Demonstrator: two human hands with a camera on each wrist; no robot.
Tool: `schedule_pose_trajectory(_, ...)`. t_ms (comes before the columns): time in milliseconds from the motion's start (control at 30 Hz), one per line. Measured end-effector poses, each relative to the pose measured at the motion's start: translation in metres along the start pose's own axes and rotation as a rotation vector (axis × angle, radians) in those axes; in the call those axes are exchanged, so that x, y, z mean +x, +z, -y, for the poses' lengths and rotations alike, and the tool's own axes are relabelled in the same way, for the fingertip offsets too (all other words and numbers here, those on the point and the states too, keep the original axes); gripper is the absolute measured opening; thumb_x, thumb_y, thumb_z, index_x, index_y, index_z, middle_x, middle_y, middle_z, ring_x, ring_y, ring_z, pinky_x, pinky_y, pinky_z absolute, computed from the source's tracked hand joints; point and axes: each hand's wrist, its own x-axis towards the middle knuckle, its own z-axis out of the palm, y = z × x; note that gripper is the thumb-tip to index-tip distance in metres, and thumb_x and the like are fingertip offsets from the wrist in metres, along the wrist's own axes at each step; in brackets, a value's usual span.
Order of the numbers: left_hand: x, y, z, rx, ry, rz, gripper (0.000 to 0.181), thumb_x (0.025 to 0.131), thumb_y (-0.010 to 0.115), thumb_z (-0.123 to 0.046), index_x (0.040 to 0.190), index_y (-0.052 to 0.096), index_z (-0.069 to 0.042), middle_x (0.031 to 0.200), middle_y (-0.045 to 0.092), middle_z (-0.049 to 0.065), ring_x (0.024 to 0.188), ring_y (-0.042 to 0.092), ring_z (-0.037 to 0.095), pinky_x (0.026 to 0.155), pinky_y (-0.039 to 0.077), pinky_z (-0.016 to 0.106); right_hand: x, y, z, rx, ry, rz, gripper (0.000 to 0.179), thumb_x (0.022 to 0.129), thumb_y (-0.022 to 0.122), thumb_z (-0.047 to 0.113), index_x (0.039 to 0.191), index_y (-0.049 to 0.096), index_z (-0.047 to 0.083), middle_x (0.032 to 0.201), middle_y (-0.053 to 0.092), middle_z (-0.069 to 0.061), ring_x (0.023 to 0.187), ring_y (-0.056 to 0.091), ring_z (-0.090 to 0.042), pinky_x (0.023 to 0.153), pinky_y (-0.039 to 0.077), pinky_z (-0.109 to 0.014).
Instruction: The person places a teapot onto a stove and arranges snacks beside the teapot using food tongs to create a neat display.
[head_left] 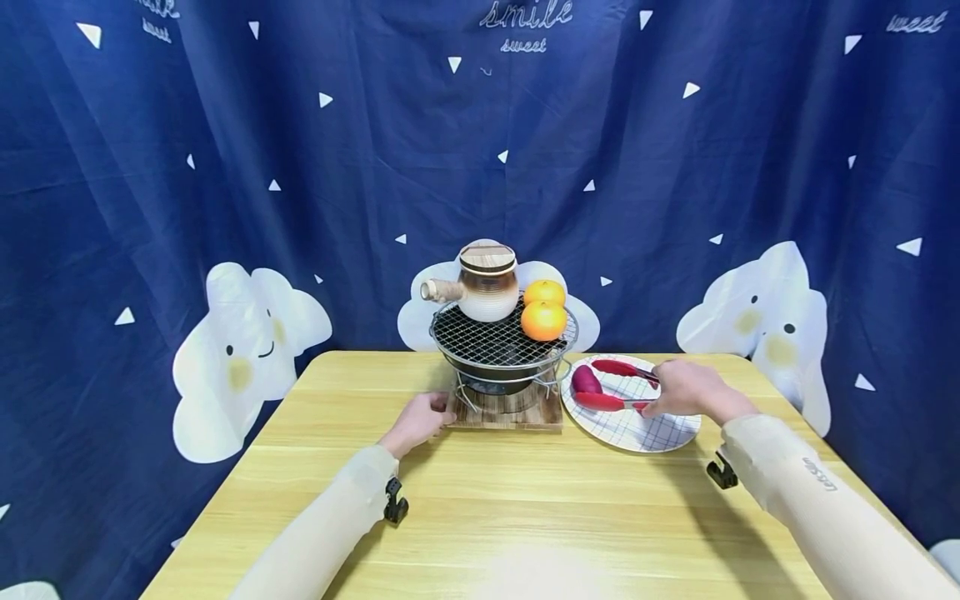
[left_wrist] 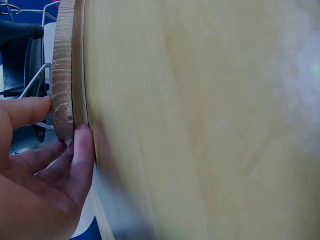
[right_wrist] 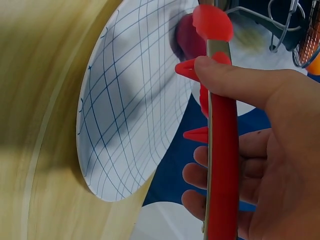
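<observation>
My left hand [head_left: 418, 419] pinches the near left corner of a wooden board [head_left: 517, 417], its thumb on top and its fingers at the edge in the left wrist view. On the board stands a small grill stove with a wire grate [head_left: 480, 340]. My right hand [head_left: 686, 390] holds red-tipped tongs [head_left: 600, 402] over a white, blue-lined plate [head_left: 637, 437]. A purple-red, sweet-potato-like piece [head_left: 586, 380] lies on the plate's left side between the spread tong arms, by the nearer tip. In the right wrist view my thumb and fingers are around the red handle [right_wrist: 223, 165].
A clay pot [head_left: 489, 296] with a wooden lid and a side handle sits on the grate. Two oranges [head_left: 543, 321] lie to its right. The wooden table [head_left: 450, 517] extends in front, and a dark blue curtain [head_left: 375, 167] hangs behind.
</observation>
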Motion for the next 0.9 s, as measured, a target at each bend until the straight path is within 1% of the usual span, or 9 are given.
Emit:
schedule_pose_trajectory(133, 0.000, 0.000, 0.000, 0.005, -0.004, -0.002, 0.056, 0.091, 0.070, -0.013, 0.142, 0.054, -0.001, 0.127, 0.066, 0.019, 0.070, 0.065, 0.017, 0.064, 0.056, 0.029, 0.002, 0.004, 0.001, -0.011, 0.007, 0.012, 0.046, 0.073, 0.083, 0.052, 0.083, 0.063, 0.012, 0.076, 0.059, 0.001, 0.069, 0.052, -0.018, 0.057, 0.042, -0.036)
schedule_pose_trajectory(333, 0.001, 0.000, 0.002, 0.024, 0.001, -0.008, 0.057, 0.090, 0.070, -0.014, 0.143, 0.053, -0.001, 0.129, 0.065, 0.020, 0.070, 0.065, 0.017, 0.064, 0.056, 0.030, 0.006, 0.009, 0.002, -0.007, 0.013, 0.020, 0.047, 0.074, 0.082, 0.054, 0.083, 0.065, 0.011, 0.076, 0.060, 0.001, 0.069, 0.052, -0.019, 0.057, 0.043, -0.036)
schedule_pose_trajectory(467, 0.000, 0.000, 0.001, 0.024, 0.004, -0.007, 0.058, 0.090, 0.071, -0.015, 0.143, 0.053, -0.001, 0.129, 0.065, 0.020, 0.071, 0.065, 0.017, 0.065, 0.056, 0.030, 0.007, 0.012, 0.004, 0.002, 0.021, 0.019, 0.048, 0.074, 0.081, 0.057, 0.073, 0.059, 0.014, 0.070, 0.052, 0.002, 0.064, 0.049, -0.018, 0.054, 0.038, -0.034)
schedule_pose_trajectory(567, 0.000, -0.001, 0.001, 0.022, 0.010, -0.005, 0.058, 0.089, 0.071, -0.015, 0.143, 0.053, 0.000, 0.128, 0.065, 0.021, 0.071, 0.065, 0.018, 0.064, 0.056, 0.030, 0.007, 0.014, 0.006, 0.005, 0.022, 0.015, 0.049, 0.074, 0.080, 0.058, 0.069, 0.055, 0.016, 0.067, 0.049, 0.002, 0.063, 0.048, -0.017, 0.054, 0.037, -0.034)
schedule_pose_trajectory(733, -0.001, -0.002, 0.001, 0.023, 0.015, 0.000, 0.058, 0.090, 0.071, -0.015, 0.143, 0.052, 0.001, 0.127, 0.065, 0.021, 0.070, 0.064, 0.018, 0.062, 0.055, 0.030, 0.004, 0.014, 0.010, 0.015, 0.023, 0.014, 0.048, 0.075, 0.080, 0.057, 0.071, 0.058, 0.015, 0.068, 0.052, 0.001, 0.064, 0.050, -0.018, 0.054, 0.038, -0.034)
schedule_pose_trajectory(900, -0.002, -0.001, -0.001, 0.024, 0.018, -0.004, 0.057, 0.090, 0.070, -0.014, 0.142, 0.053, 0.000, 0.124, 0.067, 0.019, 0.069, 0.064, 0.018, 0.062, 0.055, 0.030, 0.004, 0.014, 0.012, 0.027, 0.021, 0.014, 0.046, 0.077, 0.080, 0.055, 0.072, 0.060, 0.014, 0.067, 0.052, 0.001, 0.063, 0.050, -0.018, 0.054, 0.036, -0.033)
